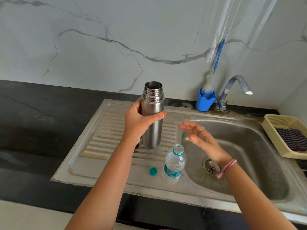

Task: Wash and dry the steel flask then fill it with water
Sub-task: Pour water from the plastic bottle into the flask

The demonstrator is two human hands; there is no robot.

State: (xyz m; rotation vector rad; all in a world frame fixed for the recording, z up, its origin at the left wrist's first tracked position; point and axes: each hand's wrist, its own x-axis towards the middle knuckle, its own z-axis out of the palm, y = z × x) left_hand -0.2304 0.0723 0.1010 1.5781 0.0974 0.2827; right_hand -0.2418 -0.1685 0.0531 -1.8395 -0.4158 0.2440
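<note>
From the head view, your left hand (137,123) grips the steel flask (152,117) around its middle, fingers wrapped behind it and the thumb across the front. The flask stands upright with its mouth uncapped, its base at the ribbed draining board (103,140) of the steel sink (240,146); whether it rests there or hovers just above, you cannot tell. Your right hand (201,136) is over the near edge of the sink bowl, just right of the flask, fingers straight and released, holding nothing and touching nothing.

Close in front of the flask, a clear plastic water bottle (174,165) stands open on the flat part of the sink top, and its teal cap (153,171) lies just left of it. At the back, a blue cup (205,101) holds a bottle brush (210,82), beside the tap (232,87). To the right, a cream basket (272,128) with a striped cloth (292,138) inside sits on the black tabletop (33,122).
</note>
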